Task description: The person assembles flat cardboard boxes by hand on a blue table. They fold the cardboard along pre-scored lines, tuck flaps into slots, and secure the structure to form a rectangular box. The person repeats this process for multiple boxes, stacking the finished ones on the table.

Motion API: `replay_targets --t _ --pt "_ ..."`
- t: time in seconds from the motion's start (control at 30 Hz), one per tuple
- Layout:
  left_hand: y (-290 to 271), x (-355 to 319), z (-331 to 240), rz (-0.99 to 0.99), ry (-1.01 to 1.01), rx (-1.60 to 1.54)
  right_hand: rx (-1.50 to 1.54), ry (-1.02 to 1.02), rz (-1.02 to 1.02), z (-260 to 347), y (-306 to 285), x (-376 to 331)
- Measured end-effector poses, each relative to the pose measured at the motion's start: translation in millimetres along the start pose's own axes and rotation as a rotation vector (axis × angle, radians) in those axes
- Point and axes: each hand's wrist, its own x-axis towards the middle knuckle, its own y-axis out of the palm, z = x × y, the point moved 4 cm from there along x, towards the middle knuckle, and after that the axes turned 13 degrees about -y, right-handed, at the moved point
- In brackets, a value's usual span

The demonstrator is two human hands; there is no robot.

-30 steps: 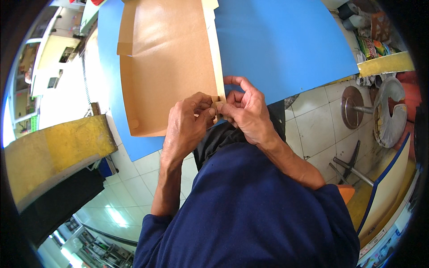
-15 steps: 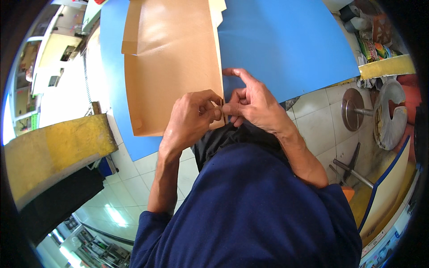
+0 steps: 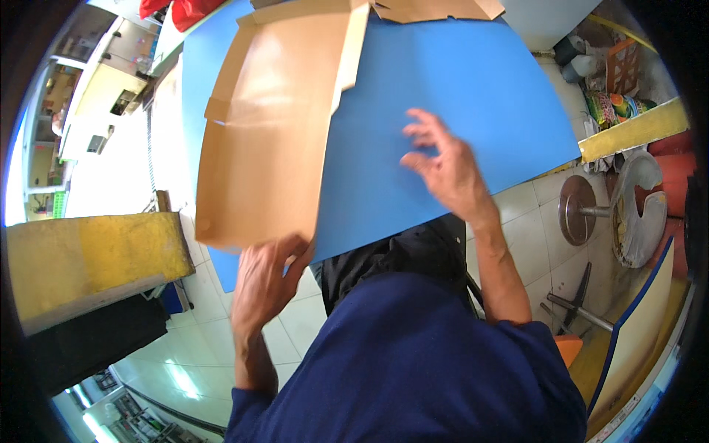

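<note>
the left hand (image 3: 266, 284) sits at about seven o'clock from the middle of the view, its grip closed on the near corner of a flat brown cardboard sheet (image 3: 266, 140): fingers curl over the card's lower edge, thumb side underneath as far as can be told. the cardboard sheet lies on the blue bench (image 3: 458, 103) and runs from that corner up toward twelve o'clock, with folded flaps along its left edge and a crease across its upper part. its near corner overhangs the bench's front edge where the hand has it.

the right hand (image 3: 447, 170) is at about two o'clock from the left hand, well apart from the cardboard. it hovers over bare blue bench, fingers spread and slightly blurred, grip wide open and holding nothing.

a second piece of brown card (image 3: 436, 9) lies at the bench's far edge near twelve o'clock, just beside the top of the big sheet. at nine o'clock a yellow block (image 3: 88, 255) stands beside the bench. at three o'clock, on the tiled floor (image 3: 539, 221), there is a round metal stool base (image 3: 580, 218) and a white bag (image 3: 639, 214). the person's dark blue shirt (image 3: 421, 362) fills the view at six o'clock.
</note>
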Motion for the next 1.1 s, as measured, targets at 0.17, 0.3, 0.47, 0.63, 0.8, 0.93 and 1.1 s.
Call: replay_targets --t 0.17,0.3,0.47,0.63,0.8,0.93,1.1 --pt "-53.0 -48.3 92.0 -0.16 -0.236 0.339 -0.59 -0.215 -0.091 -11.2 -42.5 14.0" --pt "-85.8 -43.4 146.3 -0.269 -0.319 0.383 -0.69 -0.389 0.005 -11.1 -17.6 15.4" --pt "-101.8 -20.0 179.4 -0.426 -0.304 0.312 -0.62 -0.513 0.018 -15.4 3.6 25.2" --pt "-97.9 8.8 142.0 -0.671 -0.168 0.461 -0.696 -0.543 0.051 -9.9 -11.1 10.8" --pt "-28.2 25.1 9.6 -0.428 0.211 0.008 -0.536 -0.318 0.081 8.2 -17.2 -28.5" --pt "40.1 42.6 -77.3 -0.083 0.522 0.085 -0.419 -0.133 0.12 18.0 -15.6 -41.1" --pt "67.8 72.3 -92.9 0.002 0.54 0.138 -0.242 -0.171 0.067 21.5 -45.9 -63.6"
